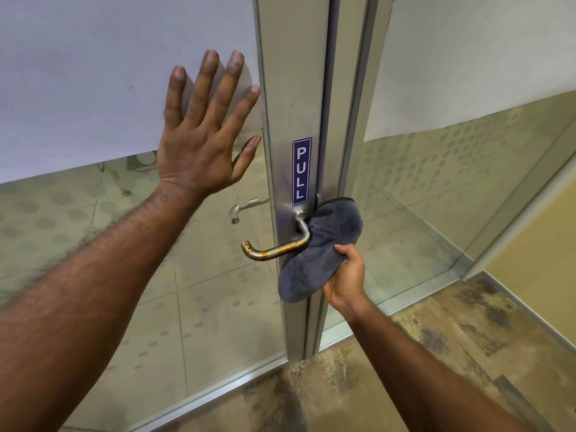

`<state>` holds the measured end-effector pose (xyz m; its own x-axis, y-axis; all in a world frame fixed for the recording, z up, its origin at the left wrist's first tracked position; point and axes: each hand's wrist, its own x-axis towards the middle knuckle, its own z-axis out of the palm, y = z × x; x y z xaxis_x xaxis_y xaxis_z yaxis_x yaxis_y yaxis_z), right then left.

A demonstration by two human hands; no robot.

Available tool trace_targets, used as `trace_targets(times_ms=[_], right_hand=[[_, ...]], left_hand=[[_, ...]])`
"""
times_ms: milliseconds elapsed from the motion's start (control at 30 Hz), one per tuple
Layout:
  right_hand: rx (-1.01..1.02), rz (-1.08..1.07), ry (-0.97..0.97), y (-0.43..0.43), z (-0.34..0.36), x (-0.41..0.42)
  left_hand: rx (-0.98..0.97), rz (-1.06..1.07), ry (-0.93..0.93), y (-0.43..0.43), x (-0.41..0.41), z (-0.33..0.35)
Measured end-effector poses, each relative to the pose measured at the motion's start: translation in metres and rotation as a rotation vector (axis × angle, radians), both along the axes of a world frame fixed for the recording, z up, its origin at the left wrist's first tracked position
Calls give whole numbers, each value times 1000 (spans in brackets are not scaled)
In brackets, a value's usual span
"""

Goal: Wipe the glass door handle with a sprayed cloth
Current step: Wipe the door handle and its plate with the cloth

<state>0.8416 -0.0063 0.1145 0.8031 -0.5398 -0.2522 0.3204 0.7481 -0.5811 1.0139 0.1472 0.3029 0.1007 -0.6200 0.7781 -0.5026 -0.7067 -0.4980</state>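
Gripping the limp cloth (318, 254), my right hand (346, 275) sets it against the handle (274, 251) just up-left. Left hand (199, 141) lies splayed on the glass (93, 88). Being soft, the cloth should wrap that stiff handle easily.

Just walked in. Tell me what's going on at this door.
A person is cleaning the door handle. Their left hand is spread flat against the glass door, while the right hand grips a grey cloth bunched at the bend of the handle, just under the PULL sign. The outer stretch of the lever is bare and shows brownish stains.
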Motion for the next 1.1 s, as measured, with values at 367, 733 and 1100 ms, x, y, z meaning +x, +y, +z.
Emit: trace_targets(times_ms=[367,733,1100], right_hand=[[-590,5,278,-17,-7,-2],[-924,41,193,0,-11,3],[-997,42,184,-6,-24,-3]], left_hand=[[5,15,23,-3,-2,1],[13,9,43,0,-3,2],[22,4,78,1,-6,4]])
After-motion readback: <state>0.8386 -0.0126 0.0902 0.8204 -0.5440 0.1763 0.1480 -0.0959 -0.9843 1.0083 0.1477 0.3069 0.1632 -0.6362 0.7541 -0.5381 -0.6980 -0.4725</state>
